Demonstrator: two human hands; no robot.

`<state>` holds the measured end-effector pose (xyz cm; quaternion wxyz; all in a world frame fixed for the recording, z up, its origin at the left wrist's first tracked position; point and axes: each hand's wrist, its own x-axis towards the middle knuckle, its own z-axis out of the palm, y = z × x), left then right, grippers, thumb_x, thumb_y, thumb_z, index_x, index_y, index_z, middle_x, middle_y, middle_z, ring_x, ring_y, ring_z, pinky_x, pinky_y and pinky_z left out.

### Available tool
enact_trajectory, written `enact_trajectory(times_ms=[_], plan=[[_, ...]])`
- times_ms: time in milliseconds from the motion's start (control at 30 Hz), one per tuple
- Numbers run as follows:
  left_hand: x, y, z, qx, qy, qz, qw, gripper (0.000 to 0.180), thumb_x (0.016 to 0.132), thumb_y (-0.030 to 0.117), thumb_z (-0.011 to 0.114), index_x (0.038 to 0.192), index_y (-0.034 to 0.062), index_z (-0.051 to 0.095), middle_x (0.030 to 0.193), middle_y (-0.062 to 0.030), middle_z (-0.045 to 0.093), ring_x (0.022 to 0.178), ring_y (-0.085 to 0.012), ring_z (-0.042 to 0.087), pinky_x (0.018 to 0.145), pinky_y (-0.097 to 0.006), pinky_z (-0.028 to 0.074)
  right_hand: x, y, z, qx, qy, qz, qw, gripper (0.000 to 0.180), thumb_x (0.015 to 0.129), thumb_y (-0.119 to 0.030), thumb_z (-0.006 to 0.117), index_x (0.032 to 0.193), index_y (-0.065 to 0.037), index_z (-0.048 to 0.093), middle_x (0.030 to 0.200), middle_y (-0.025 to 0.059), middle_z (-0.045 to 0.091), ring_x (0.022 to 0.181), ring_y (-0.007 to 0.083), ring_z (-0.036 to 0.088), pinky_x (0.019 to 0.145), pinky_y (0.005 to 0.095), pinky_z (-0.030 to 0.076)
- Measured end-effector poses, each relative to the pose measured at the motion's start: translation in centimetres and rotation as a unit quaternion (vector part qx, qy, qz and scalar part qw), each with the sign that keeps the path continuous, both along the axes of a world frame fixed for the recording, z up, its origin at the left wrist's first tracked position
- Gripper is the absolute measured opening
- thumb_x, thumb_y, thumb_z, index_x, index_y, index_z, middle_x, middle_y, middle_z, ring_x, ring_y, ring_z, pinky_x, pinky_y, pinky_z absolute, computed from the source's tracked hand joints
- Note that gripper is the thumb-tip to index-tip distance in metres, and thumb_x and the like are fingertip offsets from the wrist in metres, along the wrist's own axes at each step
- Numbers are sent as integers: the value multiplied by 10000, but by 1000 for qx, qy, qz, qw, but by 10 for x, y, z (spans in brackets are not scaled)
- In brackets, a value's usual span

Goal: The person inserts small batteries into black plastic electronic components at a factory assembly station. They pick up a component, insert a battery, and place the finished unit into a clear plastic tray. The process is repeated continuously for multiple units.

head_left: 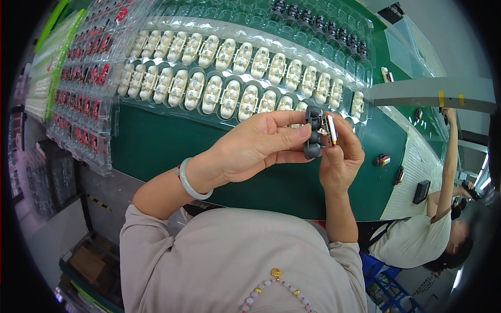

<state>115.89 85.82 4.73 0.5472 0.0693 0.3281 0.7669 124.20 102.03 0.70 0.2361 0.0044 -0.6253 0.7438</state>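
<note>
Closest to the camera is the person's own light sleeve and a string of beads low in the picture. A pale bangle (192, 183) sits on the left wrist. The left hand (255, 148) is closed on a small dark part (313, 133) with round bumps, thumb on top and fingers under it. The right hand (340, 156) comes up just beside it and pinches a little silver and gold piece (330, 129) that touches the dark part. Both hands hold these things up in the air, over the near edge of the green table (156, 148).

Past the hands lies a clear plastic tray (245, 112) with two rows of cream oval parts (229, 99) (each one in its own pocket). To the left is another clear tray (86, 83) full of small red and black parts. Farther back a tray holds dark parts (323, 23), but they are too small to tell what kind.

Off to the right, another person in a light top (417, 240) reaches one arm (450, 156) up high. A few small things lie on the table near them.
</note>
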Motion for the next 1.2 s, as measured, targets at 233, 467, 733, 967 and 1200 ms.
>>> enact_trajectory(times_ms=[233,467,733,967,1200], plan=[[0,0,0,-10,13,10,1000,440,912,233,512,1255,-19,396,1118,-84,555,1018,-165,565,869,-293,477,3,0,-3,0,-26,13,1000,457,818,-263,644,1148,32,533,1175,176,532,1072,232,523,932,346,404],[-1,0,0,-15,25,8,1000,436,906,228,524,1249,-14,406,1109,-78,562,1006,-156,567,854,-294,485,0,-2,-2,-13,-10,-4,1000,402,808,-225,650,1100,39,568,1146,173,548,1049,229,538,914,349,423],[-1,0,-1,-26,29,9,999,448,898,226,541,1250,-14,403,1097,-69,564,981,-126,571,839,-285,492,0,-2,-1,8,-9,5,1000,382,794,-179,656,1102,33,576,1142,171,556,1043,223,532,876,334,441],[0,-1,1,-44,49,24,998,444,884,195,564,1236,-25,405,1083,-78,577,952,-135,586,811,-279,501,-2,3,-1,68,10,6,998,368,731,-69,657,1075,46,595,1130,177,572,1053,238,501,913,360,375],[0,0,1,-60,69,35,995,439,877,180,576,1230,-25,413,1066,-82,585,927,-129,590,774,-269,506,-1,1,-1,55,6,10,998,371,737,-90,672,1078,36,598,1124,175,576,1058,241,496,916,366,365]])
